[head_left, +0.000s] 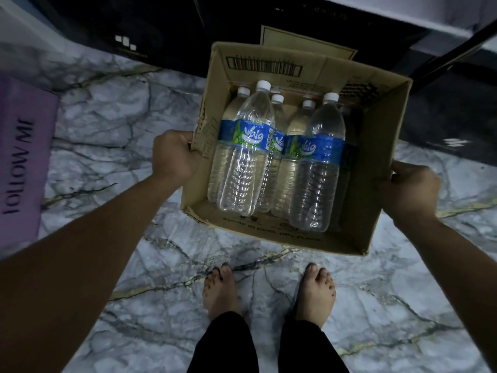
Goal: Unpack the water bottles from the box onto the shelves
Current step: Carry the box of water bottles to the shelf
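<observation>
— Where are the water bottles (287, 179)?
— All inside the open cardboard box (382, 146), which sits between the two sets of fingers; they lie on their sides, long axes running from the box's near wall to its far wall, white caps pointing away from the person
— One layer?
— Two; a lower row packed side by side, and two more resting on top; the left top bottle (246, 168) lies just inside the wall that the left fingers hold, and the right top bottle (317, 179) lies nearer the right fingers, with bare cardboard between it and that wall; both show blue labels facing up
— And the hands?
— The left hand (174, 154) grips the rim of the left wall, fingers curled over the edge and close together, tips hidden by the cardboard; the right hand (411, 189) clasps the right wall, fingers curled out of sight, so I cannot tell how they are spaced
— Anything else?
— A veined marble floor (121, 109); bare feet (222, 292) on the near side of the box; a purple mat (24, 157) lettered FOLLOW ME, well out beyond the left hand
</observation>
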`<state>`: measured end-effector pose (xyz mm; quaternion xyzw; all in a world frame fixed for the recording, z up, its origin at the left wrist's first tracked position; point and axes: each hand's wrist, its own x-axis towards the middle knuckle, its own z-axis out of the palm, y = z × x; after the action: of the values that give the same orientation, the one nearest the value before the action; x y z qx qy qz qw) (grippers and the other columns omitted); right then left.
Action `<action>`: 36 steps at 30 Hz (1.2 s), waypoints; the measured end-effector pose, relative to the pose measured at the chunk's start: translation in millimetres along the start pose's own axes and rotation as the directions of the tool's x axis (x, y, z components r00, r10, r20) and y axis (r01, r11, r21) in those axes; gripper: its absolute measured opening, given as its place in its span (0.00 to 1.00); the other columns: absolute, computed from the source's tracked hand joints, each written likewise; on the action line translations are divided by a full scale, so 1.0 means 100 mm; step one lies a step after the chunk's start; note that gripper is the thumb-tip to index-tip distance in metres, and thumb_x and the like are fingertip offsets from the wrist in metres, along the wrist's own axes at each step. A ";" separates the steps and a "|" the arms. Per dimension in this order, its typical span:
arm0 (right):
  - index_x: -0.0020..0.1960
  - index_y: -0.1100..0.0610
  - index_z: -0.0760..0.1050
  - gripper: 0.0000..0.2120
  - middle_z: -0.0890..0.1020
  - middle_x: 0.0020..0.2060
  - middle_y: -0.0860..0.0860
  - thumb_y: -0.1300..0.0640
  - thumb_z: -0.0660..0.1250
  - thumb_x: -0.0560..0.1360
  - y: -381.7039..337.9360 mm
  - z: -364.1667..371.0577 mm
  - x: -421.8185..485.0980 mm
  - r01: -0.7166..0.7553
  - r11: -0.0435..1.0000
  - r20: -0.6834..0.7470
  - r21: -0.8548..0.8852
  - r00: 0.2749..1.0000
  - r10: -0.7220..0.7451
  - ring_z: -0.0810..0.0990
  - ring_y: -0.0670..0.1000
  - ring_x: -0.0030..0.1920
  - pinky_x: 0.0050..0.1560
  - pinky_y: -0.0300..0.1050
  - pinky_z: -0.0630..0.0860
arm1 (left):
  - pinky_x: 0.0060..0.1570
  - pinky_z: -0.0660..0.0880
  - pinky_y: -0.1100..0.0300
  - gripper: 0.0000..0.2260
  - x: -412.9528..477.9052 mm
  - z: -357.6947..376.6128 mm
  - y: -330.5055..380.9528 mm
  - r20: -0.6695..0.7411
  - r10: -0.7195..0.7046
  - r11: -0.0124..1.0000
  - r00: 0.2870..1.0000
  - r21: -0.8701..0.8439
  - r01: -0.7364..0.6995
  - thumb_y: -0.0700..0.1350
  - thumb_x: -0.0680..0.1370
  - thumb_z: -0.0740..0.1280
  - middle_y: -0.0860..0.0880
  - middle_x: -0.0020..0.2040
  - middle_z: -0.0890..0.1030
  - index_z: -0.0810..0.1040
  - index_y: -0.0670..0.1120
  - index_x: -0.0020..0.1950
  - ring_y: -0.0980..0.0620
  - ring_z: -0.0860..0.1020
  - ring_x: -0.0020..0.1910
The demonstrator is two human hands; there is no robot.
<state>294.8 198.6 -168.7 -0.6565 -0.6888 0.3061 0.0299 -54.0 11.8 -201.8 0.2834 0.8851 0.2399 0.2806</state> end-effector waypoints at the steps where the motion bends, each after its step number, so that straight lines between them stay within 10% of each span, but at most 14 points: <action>1: 0.56 0.60 0.86 0.13 0.83 0.35 0.65 0.63 0.68 0.75 -0.01 0.01 -0.01 0.002 1.000 -0.002 -0.001 1.000 -0.002 0.83 0.65 0.37 0.33 0.50 0.75 | 0.47 0.82 0.51 0.09 -0.02 0.00 -0.01 -0.001 -0.003 1.000 1.000 -0.009 0.003 0.33 0.76 0.70 0.49 0.43 0.82 0.86 0.40 0.52 0.45 0.83 0.44; 8: 0.51 0.62 0.86 0.10 0.83 0.35 0.68 0.63 0.69 0.74 -0.03 0.07 -0.09 0.004 0.999 -0.022 -0.054 1.000 -0.005 0.83 0.66 0.37 0.29 0.31 0.71 | 0.48 0.83 0.50 0.10 -0.18 -0.07 -0.09 0.020 -0.035 0.999 0.999 0.001 0.035 0.32 0.75 0.70 0.45 0.47 0.86 0.86 0.40 0.54 0.41 0.85 0.47; 16: 0.54 0.59 0.84 0.11 0.79 0.34 0.59 0.63 0.64 0.77 -0.05 0.12 -0.15 -0.024 0.987 0.014 -0.156 1.000 0.026 0.68 0.49 0.31 0.40 0.45 0.63 | 0.45 0.81 0.46 0.14 -0.42 0.00 -0.10 -0.069 0.079 0.992 0.995 0.106 -0.071 0.41 0.77 0.63 0.38 0.44 0.85 0.84 0.38 0.56 0.39 0.83 0.42; 21: 0.52 0.66 0.79 0.07 0.83 0.44 0.69 0.63 0.65 0.79 -0.02 0.21 -0.18 -0.004 0.985 0.026 -0.175 1.000 0.009 0.80 0.71 0.48 0.42 0.48 0.64 | 0.49 0.79 0.50 0.14 -0.45 0.10 -0.08 -0.108 0.128 0.983 0.986 0.145 -0.111 0.46 0.78 0.68 0.37 0.50 0.85 0.80 0.39 0.60 0.38 0.83 0.48; 33: 0.43 0.67 0.81 0.09 0.80 0.37 0.64 0.60 0.70 0.76 0.09 0.22 -0.01 -0.185 0.976 0.096 -0.115 0.976 0.196 0.82 0.64 0.42 0.35 0.48 0.72 | 0.40 0.71 0.61 0.11 -0.36 0.20 -0.09 -0.236 -0.285 0.958 0.929 -0.058 0.279 0.44 0.74 0.71 0.55 0.34 0.78 0.75 0.50 0.33 0.50 0.79 0.40; 36: 0.38 0.69 0.79 0.10 0.81 0.35 0.67 0.63 0.70 0.73 0.08 0.21 0.00 -0.170 0.979 0.054 -0.109 0.983 0.177 0.82 0.66 0.39 0.37 0.54 0.76 | 0.38 0.78 0.53 0.07 -0.29 0.16 -0.21 -0.192 -0.287 0.958 0.939 -0.089 0.274 0.42 0.72 0.73 0.45 0.37 0.84 0.80 0.41 0.36 0.50 0.79 0.37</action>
<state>292.1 190.1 -189.7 -0.7048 -0.6444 0.2919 -0.0532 -31.3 -17.9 -215.2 0.1197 0.9327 0.2520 0.2285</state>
